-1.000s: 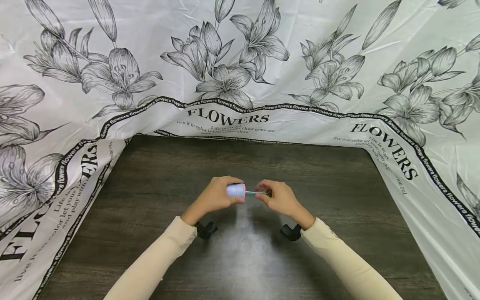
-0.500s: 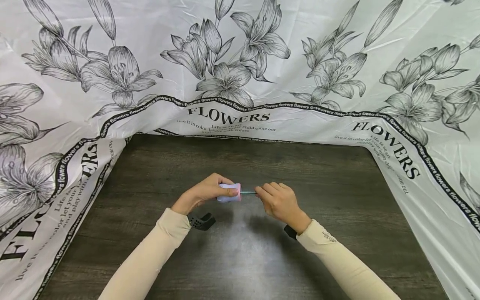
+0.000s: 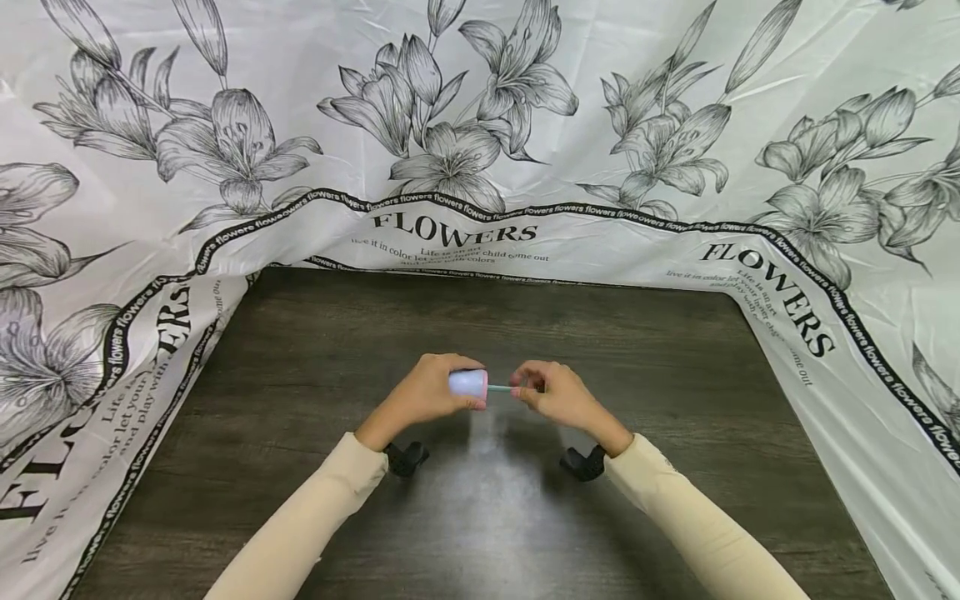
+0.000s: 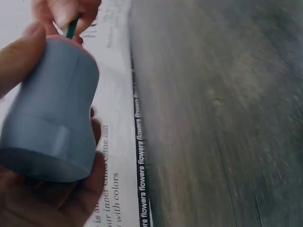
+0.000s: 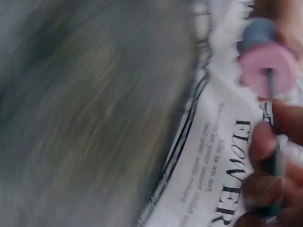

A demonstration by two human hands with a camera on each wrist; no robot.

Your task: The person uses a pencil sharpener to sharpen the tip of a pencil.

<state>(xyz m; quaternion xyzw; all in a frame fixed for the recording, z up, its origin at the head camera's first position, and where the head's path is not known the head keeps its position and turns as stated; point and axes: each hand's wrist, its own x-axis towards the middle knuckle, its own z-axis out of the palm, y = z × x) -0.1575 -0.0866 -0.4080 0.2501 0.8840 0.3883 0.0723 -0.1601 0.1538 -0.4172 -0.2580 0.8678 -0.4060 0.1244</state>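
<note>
My left hand (image 3: 427, 390) grips a pale blue, waisted cylinder (image 3: 467, 383), held sideways above the table. Its end toward the right hand is a pink disc (image 5: 255, 61) with a hole in the middle. A thin green stick (image 3: 498, 388) goes into that hole. The thumb and fingers of my right hand (image 3: 561, 395) pinch the stick's other end. In the left wrist view the cylinder (image 4: 52, 104) fills much of the left side, with fingers behind it. The right wrist view, blurred, has the stick (image 5: 271, 165) between the fingers.
The dark wood-grain table (image 3: 480, 517) lies under both hands. White cloth (image 3: 480, 108) printed with black flowers and lettering stands along its back and sides. A black band is on each wrist.
Half a second ago the left hand had tilted back with its thumb along the cylinder; it now wraps round it again. The right hand has turned, its fingers lifting, still at the stick.
</note>
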